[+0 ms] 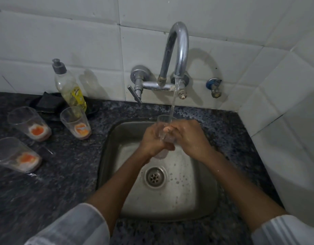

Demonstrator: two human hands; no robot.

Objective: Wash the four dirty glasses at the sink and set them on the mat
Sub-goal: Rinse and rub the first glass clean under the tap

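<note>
A clear glass (163, 123) stands upright over the steel sink (204, 190), under the running water from the tap (177, 50). My left hand (153, 138) grips its lower body from the left. My right hand (186, 137) wraps it from the right, with fingers over its front. Three dirty glasses with orange residue stand on the dark counter to the left: one at the back left (29, 123), one nearer the sink (75, 123), one at the front left (14, 154).
A dish soap bottle (69, 85) stands behind the dirty glasses, beside a dark cloth on a black holder (46, 103). A small valve (214, 87) sticks out of the tiled wall at the right. The drain (154, 177) lies in the sink floor.
</note>
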